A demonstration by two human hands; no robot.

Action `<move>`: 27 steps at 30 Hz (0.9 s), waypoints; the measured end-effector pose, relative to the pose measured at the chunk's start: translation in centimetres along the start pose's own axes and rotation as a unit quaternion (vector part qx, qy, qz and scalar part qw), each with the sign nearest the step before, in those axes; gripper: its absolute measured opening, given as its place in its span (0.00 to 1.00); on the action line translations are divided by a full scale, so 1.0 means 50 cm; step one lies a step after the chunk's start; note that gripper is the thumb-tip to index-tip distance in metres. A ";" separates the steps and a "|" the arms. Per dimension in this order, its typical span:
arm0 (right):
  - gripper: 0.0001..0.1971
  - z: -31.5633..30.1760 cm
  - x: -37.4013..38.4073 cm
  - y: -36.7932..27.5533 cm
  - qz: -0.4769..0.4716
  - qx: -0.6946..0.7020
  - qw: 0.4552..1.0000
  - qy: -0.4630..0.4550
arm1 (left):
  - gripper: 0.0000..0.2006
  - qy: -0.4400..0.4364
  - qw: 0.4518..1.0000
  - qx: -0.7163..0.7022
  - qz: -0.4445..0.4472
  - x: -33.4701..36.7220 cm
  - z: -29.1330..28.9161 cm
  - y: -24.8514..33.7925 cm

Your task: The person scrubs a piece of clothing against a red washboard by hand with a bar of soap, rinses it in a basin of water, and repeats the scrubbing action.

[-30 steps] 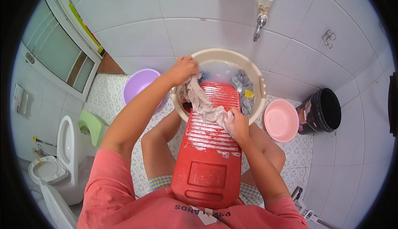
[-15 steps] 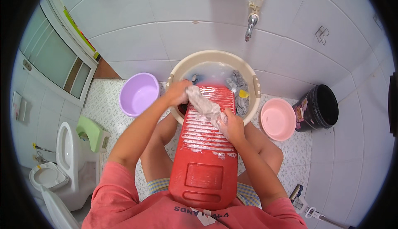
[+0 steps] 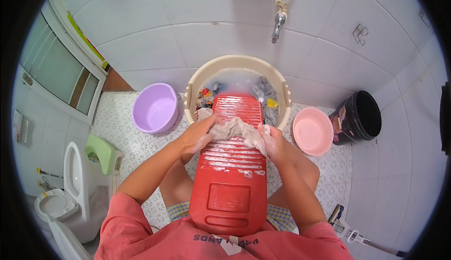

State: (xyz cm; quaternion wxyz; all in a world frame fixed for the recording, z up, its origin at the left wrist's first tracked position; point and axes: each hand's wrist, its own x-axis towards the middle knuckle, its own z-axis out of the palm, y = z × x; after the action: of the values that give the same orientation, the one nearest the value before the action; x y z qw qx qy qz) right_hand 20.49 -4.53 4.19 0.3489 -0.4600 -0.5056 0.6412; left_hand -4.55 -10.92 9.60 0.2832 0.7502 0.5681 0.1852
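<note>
A wet, greyish-white piece of cloth [image 3: 235, 129] stretches across the ridges of a red washboard [image 3: 229, 175]. My left hand [image 3: 199, 133] is closed round its left end, and my right hand [image 3: 274, 142] grips the right end; both have suds on them. The board slopes from my lap into a large cream tub [image 3: 237, 62] of cloudy water. White foam lies along the lower ridges. Grey clothes [image 3: 268, 93] soak on the tub's right side, with a small yellow piece [image 3: 272, 103] among them. Colourful patterned fabric [image 3: 205, 98] sits in the tub at the left.
A purple basin [image 3: 155, 109] stands left of the tub, a pink basin [image 3: 312, 131] and a black bucket [image 3: 364, 119] to its right. Above the tub a tap [image 3: 278, 27] juts from the wall. A green stool [image 3: 104, 153] and a toilet [image 3: 77, 180] are at far left.
My left hand has come down toward me, so the cloth now lies nearly level across the board. The patterned fabric in the tub has come into view.
</note>
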 end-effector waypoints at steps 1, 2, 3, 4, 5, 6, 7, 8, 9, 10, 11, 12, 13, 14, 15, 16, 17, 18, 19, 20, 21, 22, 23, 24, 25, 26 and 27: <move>0.09 -0.002 -0.020 -0.029 0.076 0.121 0.986 -0.082 | 0.15 0.017 0.999 -0.029 0.008 -0.022 -0.002 0.018; 0.09 -0.003 -0.038 -0.059 0.106 0.047 0.989 -0.088 | 0.15 0.034 0.998 -0.060 0.014 -0.038 -0.003 0.035; 0.09 0.002 -0.050 -0.069 0.110 0.045 0.989 -0.086 | 0.15 0.032 0.997 -0.065 0.014 -0.047 -0.003 0.055; 0.09 0.014 -0.063 -0.076 0.004 -0.163 0.983 -0.082 | 0.17 0.015 1.000 0.004 0.018 -0.048 -0.003 0.083; 0.10 0.028 -0.073 -0.073 -0.103 -0.359 0.924 -0.076 | 0.18 -0.003 0.997 0.075 0.021 -0.049 0.007 0.103; 0.09 0.038 -0.056 0.008 -0.412 -0.582 0.689 -0.128 | 0.20 0.022 0.996 0.089 0.005 -0.045 0.060 0.085; 0.09 0.070 -0.052 0.011 -0.413 -0.582 0.688 -0.132 | 0.20 0.024 0.996 0.087 0.001 -0.033 0.085 0.071; 0.08 0.101 -0.045 0.010 -0.319 -0.600 0.731 -0.063 | 0.17 0.030 0.994 0.097 -0.040 -0.017 0.107 0.062; 0.06 0.117 -0.034 0.008 -0.222 -0.608 0.762 0.008 | 0.15 0.036 0.990 0.107 -0.083 -0.003 0.128 0.050; 0.07 0.117 0.008 0.017 -0.220 -0.608 0.762 0.009 | 0.14 0.079 0.987 0.114 -0.084 0.025 0.134 0.029; 0.08 0.105 0.066 0.017 -0.218 -0.612 0.760 0.021 | 0.13 0.122 0.982 0.120 -0.075 0.075 0.129 0.011; 0.09 0.112 0.116 0.003 -0.189 -0.611 0.768 0.038 | 0.13 0.128 0.981 0.123 -0.073 0.111 0.129 -0.017; 0.10 0.124 0.144 -0.005 -0.160 -0.608 0.776 0.052 | 0.14 0.158 0.976 0.133 -0.065 0.137 0.132 -0.048; 0.10 0.123 0.149 -0.005 -0.163 -0.608 0.775 0.054 | 0.15 0.185 0.971 0.139 -0.053 0.153 0.126 -0.056; 0.10 0.114 0.149 -0.004 -0.162 -0.601 0.781 0.044 | 0.15 0.188 0.971 0.141 -0.049 0.153 0.125 -0.061; 0.11 0.107 0.143 0.007 -0.156 -0.595 0.788 0.029 | 0.14 0.142 0.985 0.101 -0.010 0.139 0.132 -0.068; 0.10 0.107 0.115 0.005 -0.164 -0.576 0.800 -0.012 | 0.14 0.101 0.993 0.062 0.023 0.117 0.132 -0.078; 0.11 0.091 0.072 0.000 -0.167 -0.560 0.810 -0.046 | 0.11 0.048 0.999 -0.001 0.017 0.084 0.102 -0.033; 0.10 0.078 0.026 0.003 -0.202 -0.548 0.808 -0.077 | 0.10 0.000 0.999 0.025 0.031 0.048 0.086 -0.012; 0.10 0.071 -0.012 0.004 -0.236 -0.534 0.805 -0.107 | 0.09 -0.049 0.997 0.050 0.045 0.019 0.080 0.003; 0.10 0.074 -0.033 -0.008 -0.236 -0.534 0.805 -0.109 | 0.09 -0.049 0.997 0.048 0.043 0.001 0.081 0.019; 0.10 0.074 -0.054 -0.023 -0.230 -0.537 0.805 -0.105 | 0.08 -0.038 0.998 0.046 0.030 -0.012 0.083 0.038; 0.11 0.076 -0.062 -0.028 -0.224 -0.539 0.806 -0.102 | 0.09 -0.027 0.999 0.044 0.016 -0.015 0.088 0.047; 0.11 0.083 -0.041 -0.017 -0.222 -0.539 0.806 -0.102 | 0.09 -0.003 0.997 0.076 -0.031 0.004 0.111 0.042; 0.11 0.095 0.000 -0.003 -0.247 -0.555 0.792 -0.058 | 0.09 -0.004 0.996 0.078 -0.031 0.033 0.129 0.034; 0.12 0.107 0.043 0.013 -0.269 -0.570 0.776 -0.018 | 0.09 0.093 0.988 0.096 -0.074 0.067 0.144 0.017; 0.13 0.111 0.092 0.019 -0.267 -0.569 0.777 0.018 | 0.09 0.189 0.970 0.111 -0.108 0.101 0.155 0.002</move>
State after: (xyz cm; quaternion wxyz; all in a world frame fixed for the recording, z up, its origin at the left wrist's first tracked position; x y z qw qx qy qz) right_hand 13.74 -2.40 2.54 0.1895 -0.4326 -0.8747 0.1090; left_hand 1.60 -7.75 3.46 0.1043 0.6625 0.7060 0.2275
